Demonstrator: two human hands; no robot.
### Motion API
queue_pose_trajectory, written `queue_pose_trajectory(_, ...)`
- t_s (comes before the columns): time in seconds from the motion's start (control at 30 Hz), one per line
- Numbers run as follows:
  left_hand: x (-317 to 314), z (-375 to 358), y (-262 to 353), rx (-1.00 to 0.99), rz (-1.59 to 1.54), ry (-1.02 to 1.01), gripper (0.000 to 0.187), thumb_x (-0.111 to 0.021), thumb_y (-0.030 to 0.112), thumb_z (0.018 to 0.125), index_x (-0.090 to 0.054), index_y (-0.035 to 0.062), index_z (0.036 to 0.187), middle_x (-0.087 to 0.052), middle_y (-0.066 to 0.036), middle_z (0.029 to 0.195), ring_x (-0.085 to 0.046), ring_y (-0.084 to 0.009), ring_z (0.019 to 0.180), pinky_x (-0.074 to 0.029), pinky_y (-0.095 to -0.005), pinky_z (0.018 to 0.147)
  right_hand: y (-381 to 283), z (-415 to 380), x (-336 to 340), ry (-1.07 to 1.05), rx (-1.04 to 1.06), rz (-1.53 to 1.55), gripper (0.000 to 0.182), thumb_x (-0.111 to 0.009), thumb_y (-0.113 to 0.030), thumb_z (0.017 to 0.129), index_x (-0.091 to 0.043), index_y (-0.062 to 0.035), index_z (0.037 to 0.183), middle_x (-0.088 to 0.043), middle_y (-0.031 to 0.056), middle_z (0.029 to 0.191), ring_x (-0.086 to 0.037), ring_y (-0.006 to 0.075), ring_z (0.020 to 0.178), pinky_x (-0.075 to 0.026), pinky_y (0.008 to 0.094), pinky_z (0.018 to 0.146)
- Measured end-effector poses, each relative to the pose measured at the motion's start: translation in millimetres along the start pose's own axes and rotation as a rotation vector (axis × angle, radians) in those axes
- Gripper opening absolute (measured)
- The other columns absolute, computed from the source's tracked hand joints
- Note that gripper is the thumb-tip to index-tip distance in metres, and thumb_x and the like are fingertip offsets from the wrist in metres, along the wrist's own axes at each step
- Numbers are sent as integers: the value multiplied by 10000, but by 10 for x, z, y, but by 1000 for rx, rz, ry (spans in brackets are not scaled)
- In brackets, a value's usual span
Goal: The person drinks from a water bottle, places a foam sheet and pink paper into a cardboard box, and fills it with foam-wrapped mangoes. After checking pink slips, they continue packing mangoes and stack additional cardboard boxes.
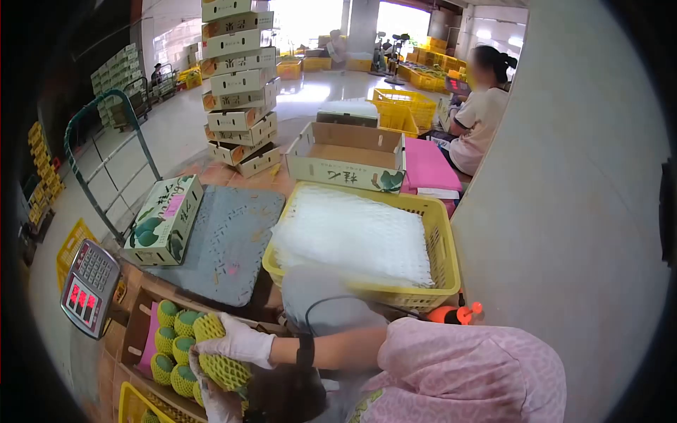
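A scale (89, 285) with red digits is glowing at the far left, beside an open box (134, 331) where fruits in green foam netting are lying in rows. The netted fruit (220, 359) being handled is yellow-green and oblong, its long axis running from upper left to lower right (one end pointing toward the box). The right hand (238, 341), gloved in white, is curling over its top; the left hand (215, 398), mostly hidden, is cupping it from below. Further right, a yellow crate (444, 247) is holding white foam sheets.
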State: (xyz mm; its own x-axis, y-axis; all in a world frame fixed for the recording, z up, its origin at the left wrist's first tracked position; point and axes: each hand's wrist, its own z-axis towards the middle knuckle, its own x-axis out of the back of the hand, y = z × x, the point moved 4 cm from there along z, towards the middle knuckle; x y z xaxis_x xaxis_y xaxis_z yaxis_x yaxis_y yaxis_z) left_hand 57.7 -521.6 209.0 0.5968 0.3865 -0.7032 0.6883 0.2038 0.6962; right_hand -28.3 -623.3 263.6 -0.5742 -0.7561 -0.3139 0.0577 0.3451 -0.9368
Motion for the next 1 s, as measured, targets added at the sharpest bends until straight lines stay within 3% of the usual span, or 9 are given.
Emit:
queue_pose_trajectory(0.1, -216, -79, 50, -171, 320, -187, 751, -678, 275, 703, -282, 150, 1328, -387, -130, 1260, -448, -280, 1107, -447, -404, 839, 118, 89, 59, 129, 47, 31, 708, -713, -261, 721, -291, -5, 1228, -520, 77, 1046, -490, 127, 954, -415, 272, 830)
queue_pose_trajectory(0.37, -198, -75, 122, -172, 421, -2, 843, -727, 239, 682, -234, 70, 1345, -382, -109, 1282, -451, -258, 1122, -442, -378, 891, 273, 140, 66, 267, 156, -57, 836, -728, -361, 690, -235, -13, 1269, -505, 100, 1063, -479, 149, 952, -412, 270, 828)
queue_pose_trajectory(0.43, -292, -133, 168, -49, 585, 3, 631, -421, 8, 751, -251, 68, 1357, -394, -107, 1283, -460, -184, 1067, -422, -286, 840, 271, 133, 60, 271, 164, -37, 840, -727, -365, 690, -231, -11, 1269, -508, 99, 1058, -482, 148, 948, -414, 270, 823)
queue_pose_trajectory(0.53, -130, -75, 170, -16, 621, 47, 733, -391, -110, 642, -273, 52, 1346, -416, -123, 1245, -493, -169, 1002, -455, -231, 748, 253, 98, 89, 301, 109, -79, 852, -727, -357, 691, -215, -1, 1271, -519, 107, 1038, -490, 154, 935, -421, 273, 813)
queue_pose_trajectory(0.63, -197, -100, 239, -15, 647, 51, 684, -513, -13, 697, -276, 26, 1337, -416, -123, 1255, -486, -195, 1036, -440, -272, 823, 231, 76, 76, 266, 161, -91, 872, -729, -332, 690, -182, 13, 1275, -536, 125, 1024, -506, 173, 946, -424, 281, 825)
queue_pose_trajectory(0.67, -171, -92, 234, -15, 651, 55, 684, -513, -13, 697, -276, 26, 1337, -416, -123, 1255, -486, -195, 1036, -440, -272, 823, -86, -57, 141, 92, 135, -284, 839, -723, -332, 695, -218, 19, 1264, -537, 129, 1037, -510, 186, 971, -424, 295, 842)
queue_pose_trajectory(0.77, 107, -32, 278, -387, 611, -86, 955, -800, 341, 585, -277, 4, 1309, -411, -149, 1256, -467, -256, 1114, -429, -381, 910, -503, -104, 435, -297, 82, -537, 741, -692, -352, 722, -300, 14, 1234, -546, 145, 1012, -529, 208, 947, -441, 331, 827)
queue_pose_trajectory(0.93, -211, -123, 123, -127, 483, -294, 874, -833, 269, 545, -375, -30, 1227, -501, -161, 1165, -503, -279, 1076, -430, -391, 905, -517, 280, 820, -737, -352, -216, 740, -682, -364, 731, -326, 15, 1259, -514, 193, 1092, -572, 193, 875, -494, 267, 630)
queue_pose_trajectory(1.0, -116, -96, -34, -48, 543, -336, 887, -836, 252, 542, -365, -33, 1238, -481, -166, 1187, -502, -288, 1070, -432, -387, 899, -562, -56, 505, -787, -463, -702, 734, -705, -360, 709, -366, 17, 1239, -513, 197, 1096, -556, 208, 920, -480, 291, 697)
